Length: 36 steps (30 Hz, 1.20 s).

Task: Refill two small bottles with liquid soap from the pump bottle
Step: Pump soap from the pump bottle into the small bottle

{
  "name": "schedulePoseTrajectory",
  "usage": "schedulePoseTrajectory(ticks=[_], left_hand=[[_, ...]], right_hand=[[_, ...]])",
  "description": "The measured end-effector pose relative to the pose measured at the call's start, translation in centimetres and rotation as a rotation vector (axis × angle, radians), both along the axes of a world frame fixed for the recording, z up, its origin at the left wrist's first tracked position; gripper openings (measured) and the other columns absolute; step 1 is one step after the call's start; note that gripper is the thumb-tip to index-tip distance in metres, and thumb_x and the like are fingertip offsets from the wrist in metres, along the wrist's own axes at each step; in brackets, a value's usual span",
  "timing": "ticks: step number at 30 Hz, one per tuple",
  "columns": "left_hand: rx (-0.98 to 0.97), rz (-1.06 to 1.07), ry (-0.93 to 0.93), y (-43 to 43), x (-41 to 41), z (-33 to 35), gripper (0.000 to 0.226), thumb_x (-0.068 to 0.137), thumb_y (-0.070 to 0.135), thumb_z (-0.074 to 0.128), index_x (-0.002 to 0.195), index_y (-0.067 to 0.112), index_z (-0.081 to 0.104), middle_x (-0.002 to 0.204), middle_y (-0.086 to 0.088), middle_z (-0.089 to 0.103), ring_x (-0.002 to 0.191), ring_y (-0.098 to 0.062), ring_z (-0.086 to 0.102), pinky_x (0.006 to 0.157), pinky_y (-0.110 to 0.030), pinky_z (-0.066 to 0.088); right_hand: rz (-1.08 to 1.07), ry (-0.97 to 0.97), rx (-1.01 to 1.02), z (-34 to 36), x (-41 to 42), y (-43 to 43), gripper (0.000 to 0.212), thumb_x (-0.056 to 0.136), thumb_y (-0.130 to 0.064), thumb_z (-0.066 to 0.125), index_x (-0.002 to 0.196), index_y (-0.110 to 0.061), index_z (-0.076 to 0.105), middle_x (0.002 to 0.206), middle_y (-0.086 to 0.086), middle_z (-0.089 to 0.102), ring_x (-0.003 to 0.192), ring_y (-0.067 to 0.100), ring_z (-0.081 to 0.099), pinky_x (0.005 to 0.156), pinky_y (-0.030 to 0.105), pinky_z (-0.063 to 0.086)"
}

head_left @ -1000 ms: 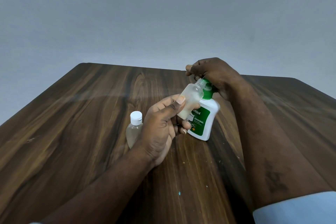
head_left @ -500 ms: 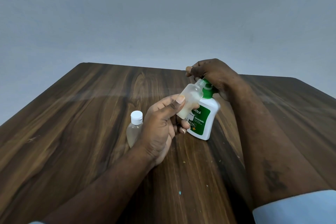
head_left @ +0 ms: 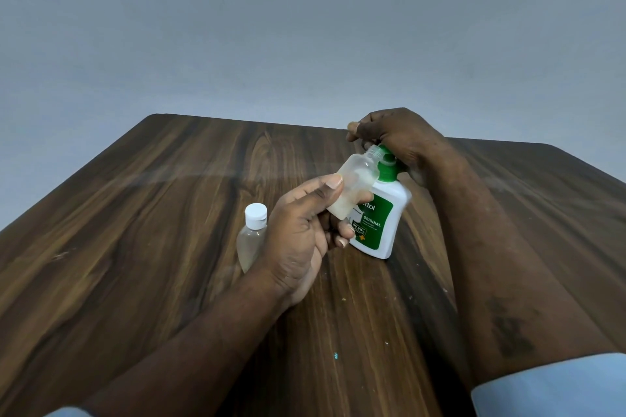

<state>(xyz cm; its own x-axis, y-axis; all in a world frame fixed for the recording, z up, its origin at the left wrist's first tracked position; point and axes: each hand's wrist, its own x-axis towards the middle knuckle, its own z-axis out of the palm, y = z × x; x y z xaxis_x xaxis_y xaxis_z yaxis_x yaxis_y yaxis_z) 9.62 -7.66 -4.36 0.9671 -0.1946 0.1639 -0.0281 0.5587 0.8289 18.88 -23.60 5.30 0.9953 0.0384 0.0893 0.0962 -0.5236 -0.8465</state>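
Two hands work over a wooden table (head_left: 169, 213): L hand (head_left: 301, 240) has thumb & fingers clamped on an uncapped small bottle (head_left: 355, 186), tilted w/ its mouth at the pump bottle's (head_left: 381, 223) green spout; R hand (head_left: 399, 139) is curled over the pump head. A capped small bottle (head_left: 251, 237) stands just beside the L wrist

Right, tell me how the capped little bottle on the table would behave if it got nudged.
The capped small bottle stands upright on a narrow base, so it would probably tip rather than slide. It looks like thin clear plastic, mostly empty, so likely light. Its sides look rounded, so once down it might roll on the smooth table.
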Motion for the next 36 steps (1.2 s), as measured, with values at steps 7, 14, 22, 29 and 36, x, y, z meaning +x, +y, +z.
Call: schedulePoseTrajectory(ticks=[7, 14, 22, 29, 36], left_hand=[[-0.01, -0.004, 0.004, 0.05, -0.02, 0.13, 0.048, 0.09, 0.035, 0.06, 0.125, 0.003, 0.067, 0.109, -0.024, 0.076, 0.059, -0.015, 0.055, 0.052, -0.024, 0.045], [-0.011, 0.002, 0.015, -0.12, -0.1, 0.11, 0.051, 0.089, 0.036, 0.062, 0.124, 0.0, 0.066, 0.107, -0.024, 0.077, 0.058, -0.016, 0.054, 0.05, -0.023, 0.043], [0.0, 0.004, 0.006, 0.0, 0.09, 0.07, 0.052, 0.091, 0.036, 0.061, 0.128, 0.001, 0.066, 0.113, -0.026, 0.075, 0.06, -0.015, 0.055, 0.051, -0.024, 0.045], [-0.011, -0.005, 0.008, 0.0, 0.04, 0.06, 0.052, 0.088, 0.037, 0.062, 0.127, 0.002, 0.067, 0.111, -0.026, 0.075, 0.059, -0.015, 0.055, 0.051, -0.024, 0.045], [0.01, -0.006, 0.005, 0.06, 0.1, -0.11, 0.052, 0.09, 0.037, 0.061, 0.128, 0.002, 0.067, 0.113, -0.026, 0.075, 0.06, -0.015, 0.054, 0.052, -0.024, 0.045]], right_hand=[[0.003, -0.024, -0.012, 0.42, -0.05, -0.11, 0.022, 0.099, -0.029, 0.069, 0.081, -0.019, 0.077, 0.069, -0.003, 0.057, 0.061, 0.014, 0.048, 0.059, 0.029, 0.039], [0.012, 0.002, 0.021, -0.01, -0.09, -0.07, 0.02, 0.097, -0.028, 0.07, 0.083, -0.017, 0.078, 0.071, -0.001, 0.057, 0.063, 0.017, 0.048, 0.065, 0.033, 0.041], [-0.006, 0.002, 0.017, 0.23, -0.1, -0.04, 0.02, 0.098, -0.026, 0.068, 0.082, -0.018, 0.077, 0.074, -0.001, 0.058, 0.063, 0.015, 0.049, 0.06, 0.029, 0.041], [0.003, 0.012, 0.05, 0.15, -0.15, -0.07, 0.019, 0.098, -0.025, 0.069, 0.084, -0.018, 0.078, 0.07, -0.002, 0.057, 0.06, 0.013, 0.047, 0.059, 0.028, 0.039], [0.007, 0.013, 0.056, -0.29, 0.21, -0.25, 0.021, 0.096, -0.023, 0.068, 0.08, -0.019, 0.08, 0.066, -0.004, 0.059, 0.06, 0.014, 0.048, 0.06, 0.03, 0.039]])
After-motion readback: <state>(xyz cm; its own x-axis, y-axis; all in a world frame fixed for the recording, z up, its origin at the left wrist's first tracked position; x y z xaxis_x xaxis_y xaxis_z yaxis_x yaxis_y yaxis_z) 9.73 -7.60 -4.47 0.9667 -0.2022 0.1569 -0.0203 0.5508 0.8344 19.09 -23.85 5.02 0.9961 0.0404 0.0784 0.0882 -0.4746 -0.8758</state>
